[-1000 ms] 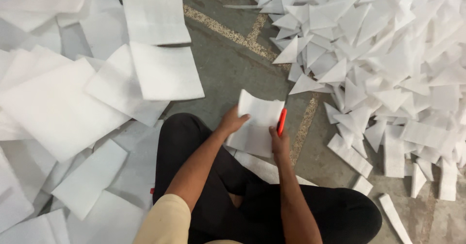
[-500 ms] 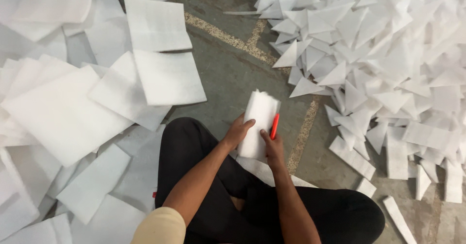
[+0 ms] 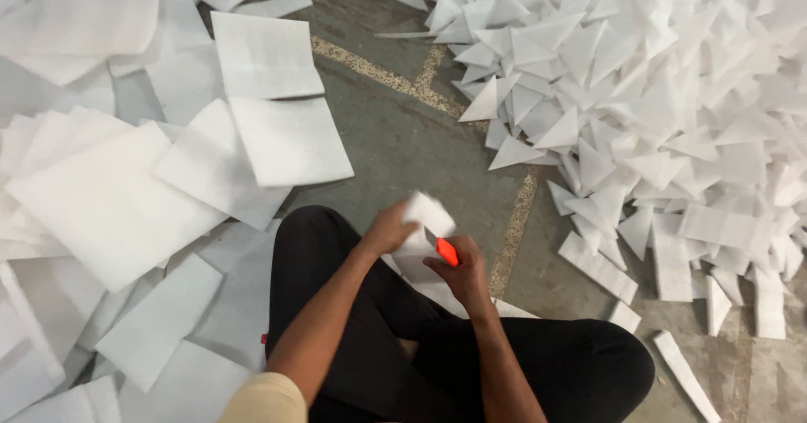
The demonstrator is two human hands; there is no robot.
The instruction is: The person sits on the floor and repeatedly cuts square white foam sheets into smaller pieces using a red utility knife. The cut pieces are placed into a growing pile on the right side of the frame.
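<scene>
I sit cross-legged on a concrete floor in black trousers. My left hand [image 3: 388, 230] grips a folded white foam sheet [image 3: 425, 214] just above my knees. Its upper part is bent over and blurred. My right hand [image 3: 461, 273] sits right beside it, closed on a small red-orange cutter [image 3: 447, 251] whose tip touches the sheet's lower edge. More white foam pieces [image 3: 429, 284] lie under both hands on my lap.
Square white foam sheets [image 3: 109, 204] lie stacked and spread over the floor to my left. A large heap of cut foam triangles and strips [image 3: 664, 112] covers the right side. Bare grey floor [image 3: 403, 137] runs between the two piles.
The flat sheet held up a second ago has been folded narrow, then bent over and drawn down closer to my lap. Both hands moved nearer my body with it.
</scene>
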